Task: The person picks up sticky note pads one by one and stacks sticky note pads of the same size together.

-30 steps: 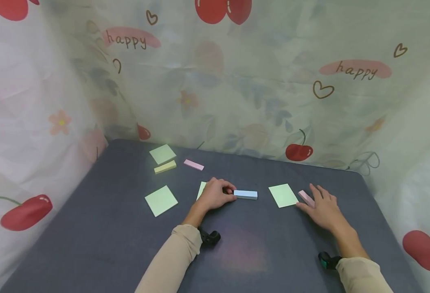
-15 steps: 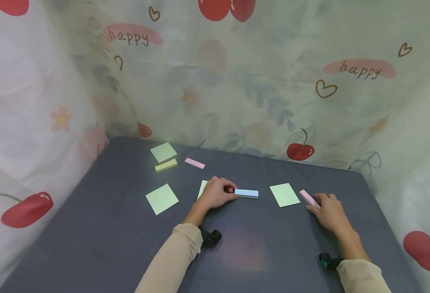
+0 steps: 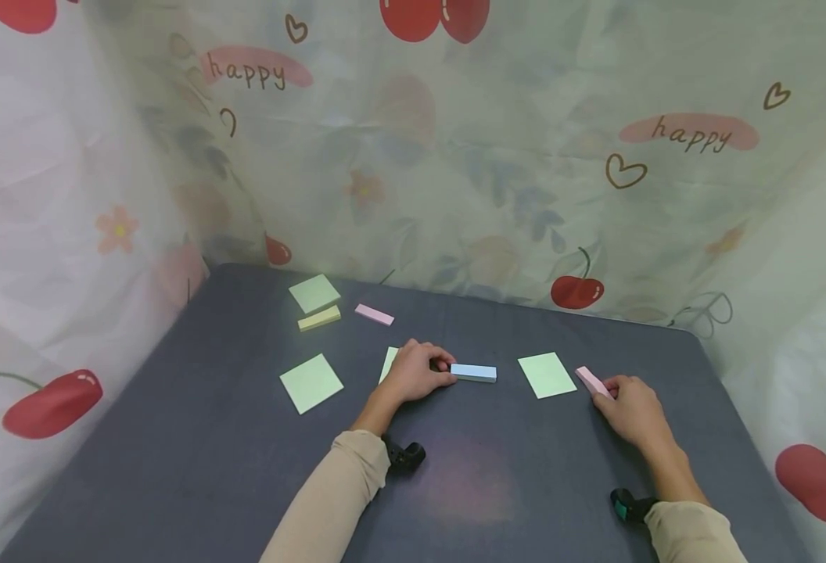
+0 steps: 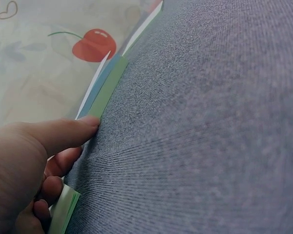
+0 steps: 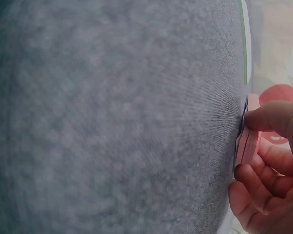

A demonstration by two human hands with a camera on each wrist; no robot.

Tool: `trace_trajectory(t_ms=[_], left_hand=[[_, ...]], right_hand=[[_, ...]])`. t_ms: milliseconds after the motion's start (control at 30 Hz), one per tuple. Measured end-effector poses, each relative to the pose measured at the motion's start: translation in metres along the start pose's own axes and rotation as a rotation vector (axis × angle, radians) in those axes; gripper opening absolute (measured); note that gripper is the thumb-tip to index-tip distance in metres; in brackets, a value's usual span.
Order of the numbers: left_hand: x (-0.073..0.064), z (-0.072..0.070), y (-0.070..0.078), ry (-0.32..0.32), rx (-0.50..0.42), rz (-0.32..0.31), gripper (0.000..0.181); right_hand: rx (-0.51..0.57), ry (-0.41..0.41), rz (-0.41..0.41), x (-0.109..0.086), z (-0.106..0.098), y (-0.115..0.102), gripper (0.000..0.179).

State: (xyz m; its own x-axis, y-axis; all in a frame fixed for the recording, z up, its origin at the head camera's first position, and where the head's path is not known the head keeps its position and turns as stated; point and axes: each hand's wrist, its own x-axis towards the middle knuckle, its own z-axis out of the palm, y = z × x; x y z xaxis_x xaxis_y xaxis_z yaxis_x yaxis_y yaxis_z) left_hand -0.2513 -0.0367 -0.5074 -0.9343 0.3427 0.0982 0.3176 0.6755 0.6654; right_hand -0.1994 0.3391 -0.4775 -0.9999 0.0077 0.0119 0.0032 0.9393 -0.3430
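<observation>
The curtain (image 3: 441,180) said "happy" twice. Left hand (image 3: 416,371) pinched the blue pad's (image 3: 475,373) left end, right hand (image 3: 634,409) the pink pad's (image 3: 591,381) near end.

Slim blue-topped sticky-note pad (image 3: 474,373) and slim pink sticky-note pad (image 3: 591,381), well apart.
Blue lies crosswise, its left end pinched; pink slants, its near end gripped.

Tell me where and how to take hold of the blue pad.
I'd pinch the blue pad across its narrow width at the free right end, coming from above and the right: it is long and slim, lies left to right, and the left grip holds its left end.
</observation>
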Motion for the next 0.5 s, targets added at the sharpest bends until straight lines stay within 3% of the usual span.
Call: trace_trajectory(t_ms=[333,500], left_hand=[[-0.002,-0.002,0.002,0.001,-0.03,-0.002,0.014],[0.0,-0.001,0.002,0.001,-0.021,0.003,0.014]], right_hand=[[0.044,0.01,0.072,-0.001,-0.001,-0.006,0.04],[0.062,0.026,0.056,0.001,-0.003,-0.012,0.041]])
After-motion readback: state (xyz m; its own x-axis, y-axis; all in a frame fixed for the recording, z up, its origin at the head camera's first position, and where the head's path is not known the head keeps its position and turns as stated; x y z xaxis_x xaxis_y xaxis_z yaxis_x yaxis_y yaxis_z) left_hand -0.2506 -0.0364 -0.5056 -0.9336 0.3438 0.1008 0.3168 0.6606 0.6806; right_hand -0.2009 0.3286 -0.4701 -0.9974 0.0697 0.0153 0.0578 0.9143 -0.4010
